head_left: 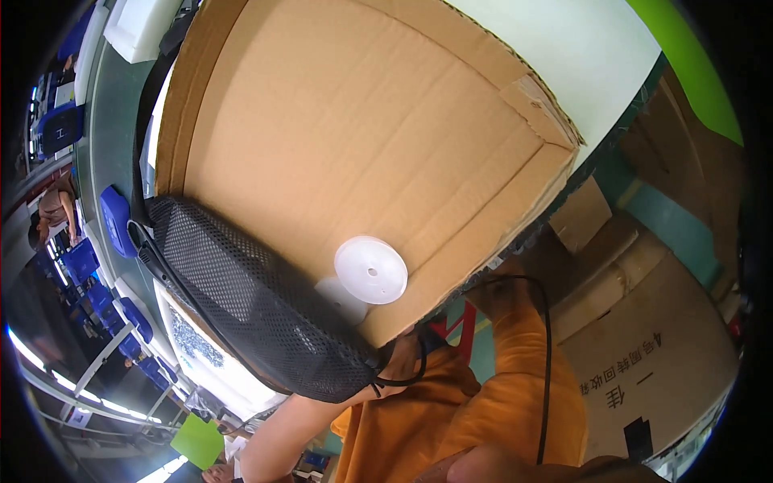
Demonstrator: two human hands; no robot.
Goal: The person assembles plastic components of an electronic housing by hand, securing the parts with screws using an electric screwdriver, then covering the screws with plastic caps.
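Note:
A shallow brown cardboard tray (346, 121) fills the upper middle of the head view. Across its near left side lies a black mesh bag (258, 298), slanting down toward me. Beside the bag's near end, a white plastic disc with a central hole (370, 270) rests in the tray's near corner. A second white disc (342, 299) is partly covered by it and the bag. My left hand (402, 360) is at the bag's near end, its fingers mostly hidden. At the lower edge, part of my right hand or forearm (491, 465) shows, with its fingers indistinct.
Under the tray is a white surface (600, 60). To the right, a large cardboard box (652, 354) stands low, near the floor. A black cable (548, 378) hangs over my orange clothing (515, 394). Blue chairs (80, 262) and another person (56, 211) are at the far left.

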